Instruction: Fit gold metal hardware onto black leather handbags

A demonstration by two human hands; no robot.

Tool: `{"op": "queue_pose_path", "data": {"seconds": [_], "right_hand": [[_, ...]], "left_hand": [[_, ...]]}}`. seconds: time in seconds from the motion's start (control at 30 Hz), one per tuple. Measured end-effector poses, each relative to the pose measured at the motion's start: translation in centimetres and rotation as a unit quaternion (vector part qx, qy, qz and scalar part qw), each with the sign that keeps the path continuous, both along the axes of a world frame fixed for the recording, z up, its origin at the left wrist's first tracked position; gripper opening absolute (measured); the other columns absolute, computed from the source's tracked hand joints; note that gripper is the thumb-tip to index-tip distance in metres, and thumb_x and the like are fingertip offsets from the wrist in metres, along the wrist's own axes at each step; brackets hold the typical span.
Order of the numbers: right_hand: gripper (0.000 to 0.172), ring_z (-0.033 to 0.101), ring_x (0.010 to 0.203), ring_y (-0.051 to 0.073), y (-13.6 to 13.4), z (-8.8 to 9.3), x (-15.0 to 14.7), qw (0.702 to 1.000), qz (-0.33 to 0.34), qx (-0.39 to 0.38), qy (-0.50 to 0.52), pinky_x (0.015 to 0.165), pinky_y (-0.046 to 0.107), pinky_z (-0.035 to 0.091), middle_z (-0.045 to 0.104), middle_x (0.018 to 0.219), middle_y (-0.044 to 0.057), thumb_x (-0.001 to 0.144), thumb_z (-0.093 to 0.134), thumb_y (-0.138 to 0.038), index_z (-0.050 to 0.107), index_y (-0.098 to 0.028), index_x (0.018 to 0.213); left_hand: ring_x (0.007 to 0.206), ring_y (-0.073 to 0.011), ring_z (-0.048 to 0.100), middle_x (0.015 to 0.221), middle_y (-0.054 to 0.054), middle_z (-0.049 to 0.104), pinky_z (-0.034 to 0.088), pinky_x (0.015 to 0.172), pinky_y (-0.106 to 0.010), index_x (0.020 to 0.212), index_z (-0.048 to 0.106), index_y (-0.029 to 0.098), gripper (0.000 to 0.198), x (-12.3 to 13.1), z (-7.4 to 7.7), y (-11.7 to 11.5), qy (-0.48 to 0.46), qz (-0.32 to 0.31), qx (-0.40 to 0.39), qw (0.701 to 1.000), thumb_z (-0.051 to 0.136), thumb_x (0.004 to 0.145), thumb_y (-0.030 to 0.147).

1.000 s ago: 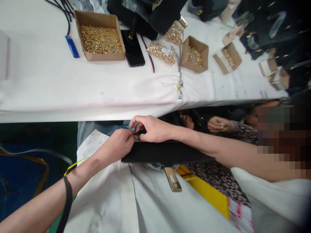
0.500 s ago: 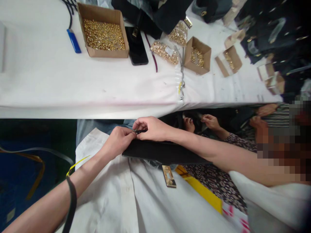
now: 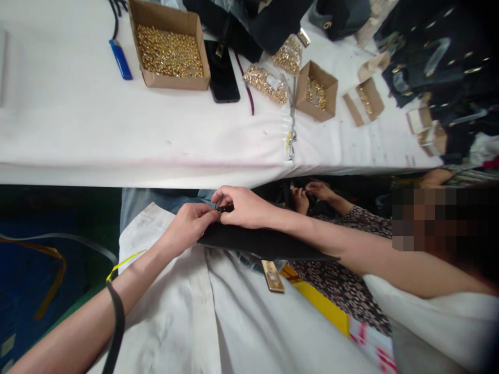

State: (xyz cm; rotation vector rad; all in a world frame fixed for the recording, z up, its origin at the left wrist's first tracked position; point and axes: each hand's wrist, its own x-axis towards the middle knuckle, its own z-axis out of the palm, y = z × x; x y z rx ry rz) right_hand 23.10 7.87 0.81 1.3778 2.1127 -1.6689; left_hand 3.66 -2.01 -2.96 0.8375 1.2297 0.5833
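Note:
A flat black leather piece (image 3: 265,243) lies across my lap, just below the table's edge. My left hand (image 3: 190,224) and my right hand (image 3: 242,206) meet at its left end. Both are closed in a pinch on a small dark fitting (image 3: 225,209) there. A gold metal plate (image 3: 272,276) hangs under the black piece, over my white apron (image 3: 202,311).
On the white table (image 3: 117,145) stand a large cardboard box of gold studs (image 3: 168,49), a blue lighter (image 3: 120,59), a black phone (image 3: 223,78), bags of studs (image 3: 265,83) and smaller boxes (image 3: 315,91). Another person's hands (image 3: 312,193) work to my right.
Both hands keep pinching at the same spot on the black piece. The gold plate has swung slightly, and the view has shifted a little.

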Motion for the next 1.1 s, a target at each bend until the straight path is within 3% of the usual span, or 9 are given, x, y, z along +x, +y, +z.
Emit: {"op": "queue_pose_path", "data": {"seconds": [0.2, 0.37, 0.53, 0.67, 0.73, 0.87, 1.1], "right_hand": [[0.042, 0.075, 0.090, 0.021, -0.4, 0.1, 0.5, 1.000, -0.007, -0.005, 0.022, 0.080, 0.032, 0.055, 0.081, 0.100, 0.003, 0.076, 0.078, -0.013, 0.073, -0.021, 0.118], [0.044, 0.075, 0.089, 0.021, 0.1, 0.3, 1.3, 0.991, -0.043, -0.119, 0.039, 0.079, 0.032, 0.056, 0.082, 0.101, 0.002, 0.080, 0.082, -0.016, 0.068, -0.022, 0.121], [0.047, 0.076, 0.103, 0.021, 1.8, 2.1, 2.5, 0.965, -0.043, -0.253, 0.062, 0.092, 0.033, 0.058, 0.082, 0.119, 0.007, 0.084, 0.087, -0.023, 0.064, -0.021, 0.125], [0.028, 0.072, 0.095, 0.019, 2.4, 2.9, 3.2, 0.981, -0.039, -0.191, -0.007, 0.088, 0.031, 0.054, 0.083, 0.109, 0.006, 0.099, 0.077, -0.043, 0.078, -0.019, 0.114], [0.034, 0.070, 0.090, 0.020, 2.2, 2.8, 3.4, 0.986, -0.041, -0.154, -0.049, 0.086, 0.031, 0.053, 0.082, 0.100, 0.004, 0.103, 0.071, -0.049, 0.085, -0.019, 0.106], [0.042, 0.068, 0.080, 0.022, 1.5, 2.1, 3.6, 0.981, -0.033, -0.170, -0.085, 0.077, 0.032, 0.052, 0.080, 0.084, 0.003, 0.096, 0.078, -0.060, 0.090, -0.021, 0.095], [0.031, 0.068, 0.078, 0.018, 1.2, 1.5, 3.6, 0.981, -0.038, -0.176, -0.072, 0.078, 0.029, 0.054, 0.085, 0.093, 0.001, 0.098, 0.078, -0.051, 0.093, -0.025, 0.107]], "left_hand": [[0.065, -0.0134, 0.031, 0.067, 0.003, 0.039, 0.020, 0.060, -0.032, 0.073, 0.064, 0.018, 0.045, 0.1, -0.4, -0.5, -0.019, 0.009, 0.017, 1.000, 0.063, 0.102, 0.051], [0.062, -0.0125, 0.029, 0.061, 0.003, 0.037, 0.016, 0.059, -0.032, 0.064, 0.059, 0.018, 0.045, 0.8, -0.4, -0.6, -0.032, 0.053, -0.015, 0.998, 0.070, 0.095, 0.050], [0.063, -0.0133, 0.036, 0.061, 0.002, 0.046, 0.022, 0.059, -0.031, 0.063, 0.066, 0.016, 0.040, 1.4, -0.7, -0.9, -0.037, 0.099, -0.014, 0.994, 0.071, 0.091, 0.045], [0.066, -0.0144, 0.040, 0.064, 0.001, 0.051, 0.025, 0.060, -0.030, 0.065, 0.068, 0.017, 0.035, 1.7, -1.0, -1.1, -0.015, 0.109, 0.003, 0.994, 0.069, 0.092, 0.038], [0.066, -0.0143, 0.040, 0.065, 0.002, 0.050, 0.025, 0.060, -0.030, 0.066, 0.069, 0.016, 0.034, 1.8, -1.0, -1.2, -0.015, 0.106, -0.004, 0.994, 0.069, 0.093, 0.037], [0.066, -0.0137, 0.039, 0.065, 0.002, 0.048, 0.024, 0.059, -0.030, 0.066, 0.069, 0.016, 0.033, 1.9, -0.8, -1.2, -0.023, 0.099, -0.013, 0.995, 0.068, 0.093, 0.037], [0.067, -0.0134, 0.037, 0.065, 0.002, 0.044, 0.022, 0.059, -0.031, 0.064, 0.060, 0.017, 0.036, 1.7, -0.8, -1.2, -0.021, 0.088, -0.005, 0.996, 0.066, 0.094, 0.034]]}}
